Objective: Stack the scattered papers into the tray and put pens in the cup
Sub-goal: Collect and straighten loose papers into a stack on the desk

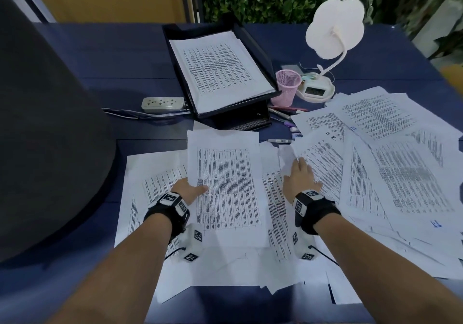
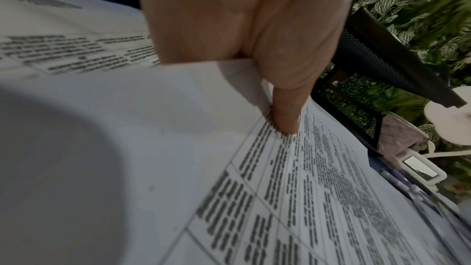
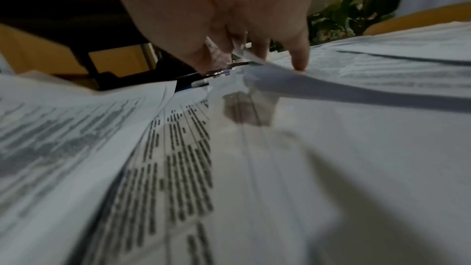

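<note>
Printed sheets lie scattered over the blue table [image 1: 125, 61]. My left hand [image 1: 198, 189] pinches the left edge of one table-printed sheet [image 1: 228, 188]; its thumb [image 2: 285, 116] lies on top and the other fingers are hidden beneath. My right hand [image 1: 298, 163] reaches into the right-hand heap [image 1: 390, 158] and pinches the raised corner of a sheet [image 3: 275, 72] between thumb and fingers. Behind stands the black tray [image 1: 260, 48], with a paper stack [image 1: 220, 71] in it. The pink mesh cup [image 1: 288, 87] stands empty to its right. Several pens [image 1: 288, 110] and a marker [image 1: 279, 140] lie by the cup.
A white desk lamp [image 1: 335, 28] with a clock base [image 1: 314, 91] stands right of the cup. A power strip [image 1: 162, 104] and its cable lie left of the tray. A large dark grey object [image 1: 45, 136] fills the left side. Plants line the back.
</note>
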The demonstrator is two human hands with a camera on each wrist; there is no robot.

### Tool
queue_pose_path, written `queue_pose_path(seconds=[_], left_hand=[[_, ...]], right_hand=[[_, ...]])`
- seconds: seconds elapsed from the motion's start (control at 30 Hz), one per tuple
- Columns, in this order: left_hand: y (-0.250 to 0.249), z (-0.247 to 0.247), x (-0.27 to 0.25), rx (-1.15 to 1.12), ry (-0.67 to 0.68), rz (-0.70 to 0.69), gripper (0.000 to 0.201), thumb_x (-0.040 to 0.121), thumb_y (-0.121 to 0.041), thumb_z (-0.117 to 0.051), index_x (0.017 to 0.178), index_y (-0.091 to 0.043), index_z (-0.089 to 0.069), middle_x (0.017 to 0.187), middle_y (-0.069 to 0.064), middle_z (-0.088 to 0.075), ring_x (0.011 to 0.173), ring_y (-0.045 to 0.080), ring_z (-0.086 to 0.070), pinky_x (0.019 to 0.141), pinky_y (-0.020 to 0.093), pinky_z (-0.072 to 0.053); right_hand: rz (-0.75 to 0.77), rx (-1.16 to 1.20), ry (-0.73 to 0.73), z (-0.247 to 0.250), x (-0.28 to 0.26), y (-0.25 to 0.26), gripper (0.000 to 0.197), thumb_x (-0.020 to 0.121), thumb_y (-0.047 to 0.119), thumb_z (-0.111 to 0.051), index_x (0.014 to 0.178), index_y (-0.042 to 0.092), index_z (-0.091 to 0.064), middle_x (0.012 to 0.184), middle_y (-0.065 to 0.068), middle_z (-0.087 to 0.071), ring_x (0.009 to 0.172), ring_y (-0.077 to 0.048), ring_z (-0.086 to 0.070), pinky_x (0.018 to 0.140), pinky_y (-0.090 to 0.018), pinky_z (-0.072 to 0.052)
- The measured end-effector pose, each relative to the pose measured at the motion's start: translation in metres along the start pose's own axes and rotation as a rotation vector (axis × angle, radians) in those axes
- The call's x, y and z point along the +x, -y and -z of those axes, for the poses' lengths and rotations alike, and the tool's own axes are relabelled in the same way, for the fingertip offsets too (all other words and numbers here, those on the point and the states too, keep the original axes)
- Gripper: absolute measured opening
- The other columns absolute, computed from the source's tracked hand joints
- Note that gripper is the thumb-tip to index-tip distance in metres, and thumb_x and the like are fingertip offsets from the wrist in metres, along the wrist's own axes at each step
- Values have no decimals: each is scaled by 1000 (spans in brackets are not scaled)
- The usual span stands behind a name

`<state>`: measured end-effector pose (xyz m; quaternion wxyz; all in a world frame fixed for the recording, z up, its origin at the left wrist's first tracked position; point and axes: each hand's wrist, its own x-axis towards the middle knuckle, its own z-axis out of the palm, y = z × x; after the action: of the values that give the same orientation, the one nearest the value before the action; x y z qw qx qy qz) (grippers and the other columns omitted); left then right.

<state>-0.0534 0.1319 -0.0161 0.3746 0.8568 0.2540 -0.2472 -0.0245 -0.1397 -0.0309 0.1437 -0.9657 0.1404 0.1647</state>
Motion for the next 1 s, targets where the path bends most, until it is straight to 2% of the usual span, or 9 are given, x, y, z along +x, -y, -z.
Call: queue_pose_path(seconds=[0.17, 0.3, 0.43, 0.53, 0.6, 0.7, 0.8, 0.93, 1.0], left_hand=[[3, 0, 1, 21, 7, -3, 75, 87, -43, -63, 142, -2, -34, 145, 16, -42, 129, 31, -44, 105, 38, -37], [2, 2, 0, 17, 40, -9, 72, 94, -49, -47, 144, -1, -31, 149, 16, -36, 135, 30, -38, 109, 39, -31], [-1, 8, -1, -88, 43, 30, 72, 99, -54, -19, 149, -2, -18, 156, 14, -18, 144, 27, -20, 116, 37, -16], [0, 8, -5, -151, 50, 11, 67, 100, -49, -29, 150, -6, -17, 156, 12, -20, 143, 28, -22, 116, 38, -20], [1, 8, -8, -219, 66, -16, 63, 98, -43, -42, 149, -11, -22, 153, 9, -29, 139, 28, -31, 114, 41, -27], [0, 11, -11, -286, 47, -41, 54, 100, -31, -42, 147, -10, -27, 151, 9, -34, 137, 27, -34, 111, 39, -27], [-1, 16, -14, -371, 75, -39, 53, 101, -28, -43, 148, -11, -25, 151, 7, -34, 137, 26, -33, 111, 39, -25], [4, 22, -10, -398, 140, -32, 51, 100, -29, -44, 146, -15, -30, 149, 4, -37, 137, 26, -33, 110, 37, -24], [6, 22, -7, -444, 165, -35, 49, 99, -29, -46, 145, -17, -33, 148, 2, -39, 138, 23, -32, 112, 37, -21]], right_hand=[[158, 325, -194, 16, 3, 11, 47, 96, 2, -38, 143, 4, -35, 152, -14, -29, 139, -25, -30, 112, -30, -25], [294, 534, 2, 22, -11, 40, 44, 93, -2, -42, 133, 13, -53, 145, -7, -44, 135, -21, -40, 107, -20, -26], [387, 741, 257, 14, -31, 65, 43, 93, 10, -51, 133, 28, -51, 145, 1, -44, 123, -31, -52, 106, -43, -41], [230, 1108, 332, 13, -26, 69, 45, 94, 13, -50, 131, 37, -47, 136, 1, -48, 116, -29, -57, 100, -48, -46], [189, 1004, 200, 13, -16, 64, 45, 95, 10, -46, 134, 33, -45, 135, -3, -51, 112, -27, -58, 93, -38, -48], [155, 666, -18, 15, 3, 45, 45, 92, 5, -46, 135, 18, -45, 137, -8, -49, 119, -26, -52, 93, -28, -42], [131, 406, -164, 20, 23, 30, 58, 84, 14, -60, 139, 15, -40, 140, -12, -43, 127, -31, -44, 103, -41, -40], [75, 220, -40, 33, 36, 29, 85, 80, 32, -67, 148, 24, -17, 149, -7, -33, 137, -26, -33, 110, -50, -28], [75, 162, 23, 36, 43, 28, 76, 80, 34, -65, 144, 28, -24, 139, -9, -44, 130, -30, -41, 108, -50, -28]])
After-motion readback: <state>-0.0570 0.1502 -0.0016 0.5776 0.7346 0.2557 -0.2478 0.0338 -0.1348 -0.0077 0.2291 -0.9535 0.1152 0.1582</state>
